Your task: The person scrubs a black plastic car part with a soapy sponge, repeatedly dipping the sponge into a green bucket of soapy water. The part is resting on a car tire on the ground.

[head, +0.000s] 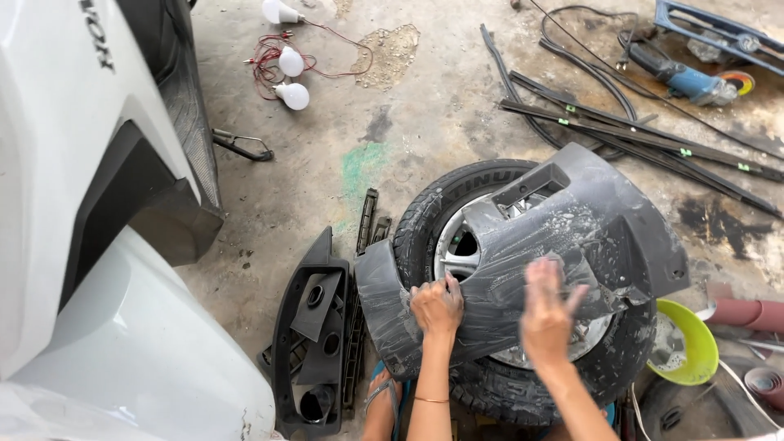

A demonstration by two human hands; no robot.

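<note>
A grey plastic bumper piece (pixel 563 220), wet and soapy, lies across a car tyre (pixel 425 212) with a silver wheel rim (pixel 453 249) lying flat on the concrete floor. My left hand (pixel 437 306) presses on the bumper piece's near left part, fingers curled on the surface. My right hand (pixel 547 306) is blurred, fingers spread, flat against the bumper's wet face near its lower edge. Neither hand visibly holds a tool.
A white car body panel (pixel 90 245) fills the left. A black plastic trim part (pixel 314 351) lies beside the tyre. A lime green bowl (pixel 694 343) sits at right. Black rubber strips (pixel 637 135), an angle grinder (pixel 686 82) and three white bulbs (pixel 291 61) on red wires lie further off.
</note>
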